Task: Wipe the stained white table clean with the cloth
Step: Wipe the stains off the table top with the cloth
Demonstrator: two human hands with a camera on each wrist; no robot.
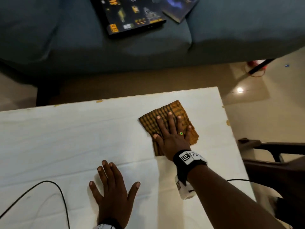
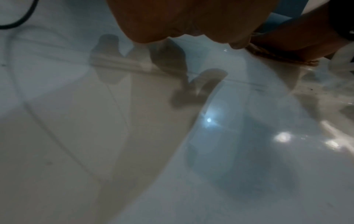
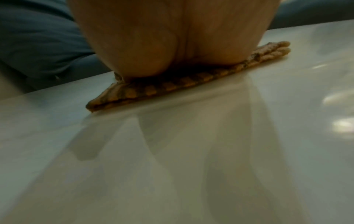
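Observation:
A folded orange-and-dark checked cloth [image 1: 149, 123] lies on the white table [image 1: 66, 138] toward its far right corner. My right hand [image 1: 171, 129] lies flat on the cloth, fingers straight and spread, pressing it down; a green-stoned ring shows on one finger. In the right wrist view the palm [image 3: 172, 45] rests on the cloth's folded edge [image 3: 172, 86]. My left hand [image 1: 112, 185] lies flat on the bare table near the front, fingers spread, holding nothing. The left wrist view shows only the heel of the left hand [image 2: 182, 19] over the glossy table [image 2: 134, 151].
A black cable [image 1: 54, 187] loops over the table's front left. A blue sofa [image 1: 82, 47] stands beyond the far edge with a dark box [image 1: 130, 14] and a booklet [image 1: 179, 7] on it. A dark wooden chair [image 1: 280, 162] stands right of the table. Chipped spots mark the table's edges [image 1: 227, 122].

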